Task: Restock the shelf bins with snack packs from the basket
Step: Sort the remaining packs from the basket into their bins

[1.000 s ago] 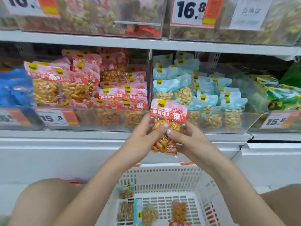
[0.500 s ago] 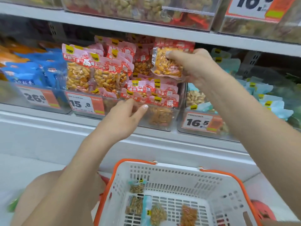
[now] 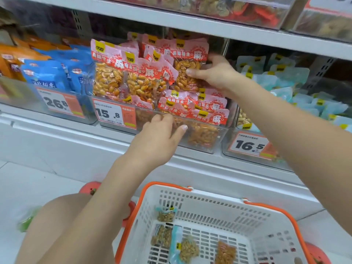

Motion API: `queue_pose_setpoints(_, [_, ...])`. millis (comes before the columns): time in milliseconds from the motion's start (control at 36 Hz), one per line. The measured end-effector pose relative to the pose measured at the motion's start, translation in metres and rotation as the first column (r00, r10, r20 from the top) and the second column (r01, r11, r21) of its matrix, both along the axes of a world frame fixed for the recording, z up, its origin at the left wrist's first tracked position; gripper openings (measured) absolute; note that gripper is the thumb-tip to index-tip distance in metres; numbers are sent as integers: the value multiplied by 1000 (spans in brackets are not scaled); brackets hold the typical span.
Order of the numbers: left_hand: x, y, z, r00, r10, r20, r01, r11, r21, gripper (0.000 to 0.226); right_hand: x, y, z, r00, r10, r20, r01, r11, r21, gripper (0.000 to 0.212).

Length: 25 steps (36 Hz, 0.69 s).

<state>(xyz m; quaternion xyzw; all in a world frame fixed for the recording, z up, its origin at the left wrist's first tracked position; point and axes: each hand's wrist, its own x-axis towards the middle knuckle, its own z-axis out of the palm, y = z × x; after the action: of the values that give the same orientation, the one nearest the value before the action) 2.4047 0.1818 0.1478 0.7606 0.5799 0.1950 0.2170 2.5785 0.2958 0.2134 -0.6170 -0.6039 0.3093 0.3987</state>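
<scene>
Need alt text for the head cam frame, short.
A person's right hand holds a pink peanut pack in the clear shelf bin priced 15.8, while the left hand touches the bin's front. A white basket with a few packs sits below.

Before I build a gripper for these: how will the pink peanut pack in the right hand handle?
The pack is probably fairly stiff: it stands upright in the right hand without sagging. Its glossy film looks slippery, so it may slide. It seems light, held by fingertips alone.
</scene>
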Motion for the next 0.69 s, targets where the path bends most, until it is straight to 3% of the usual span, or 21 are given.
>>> queue_pose_setpoints(139, [6,-3,-1,1000,-24,-12,24,999,-27,39,-3,2,-4,1000,0,-3,0,1000,0,70])
queue_pose_setpoints(306, [15,-6,-1,999,-36,-40,34,998,-61,40,-9,0,-5,992,43,115,-37,998,-60,69])
queue_pose_setpoints(417, [16,-10,0,999,-37,-35,35,998,-58,39,-15,-1,-11,962,-150,228,133,987,89,80])
queue_pose_setpoints(500, [15,-11,-3,999,-49,-2,49,998,-46,39,-9,-8,-10,945,-248,215,207,959,195,90])
queue_pose_setpoints(694, [15,-10,-2,999,-41,-21,41,998,-39,40,-11,-17,-20,961,-248,120,215,947,237,41])
